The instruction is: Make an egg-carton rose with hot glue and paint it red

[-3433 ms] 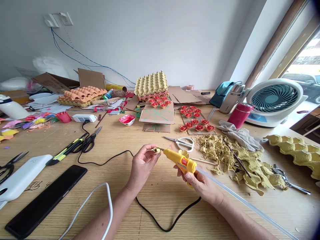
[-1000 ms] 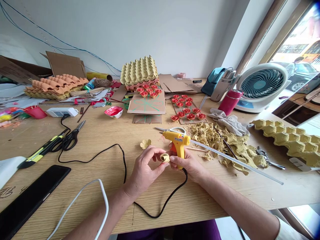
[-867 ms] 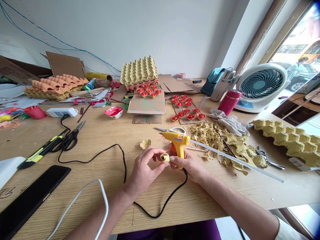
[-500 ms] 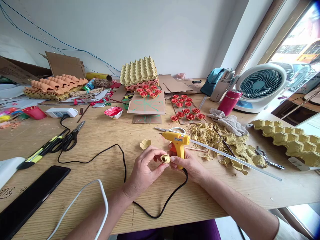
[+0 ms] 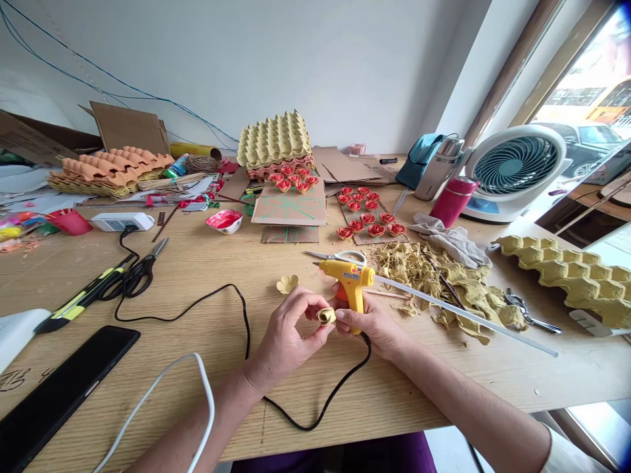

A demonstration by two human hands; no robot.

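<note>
Between the thumb and fingers of my left hand (image 5: pixel 293 328) is a small rolled egg-carton rosebud (image 5: pixel 326 316), pale yellow, its spiral end facing me. My right hand (image 5: pixel 377 323) is closed around the handle of a yellow hot glue gun (image 5: pixel 351 279), and its thumb tip also touches the rosebud. The gun's nozzle points left, and a long clear glue stick (image 5: pixel 463 312) sticks out of its back. Just beyond my left fingers, a yellow egg-carton cup (image 5: pixel 287 284) cut into petals lies on the table. White-handled scissors (image 5: pixel 352 257) rest behind the gun.
Torn carton scraps (image 5: pixel 419 276) lie to the right, beside an egg tray (image 5: pixel 566 272). Red paper roses (image 5: pixel 367 211) sit on cardboard behind. The gun's black cord (image 5: pixel 315 420) loops across the table. At left are black scissors (image 5: pixel 138 276) and a phone (image 5: pixel 69 387).
The rosebud has turned slightly in my fingers, so its open spiral end shows more. My right hand and the glue gun have hardly moved.
</note>
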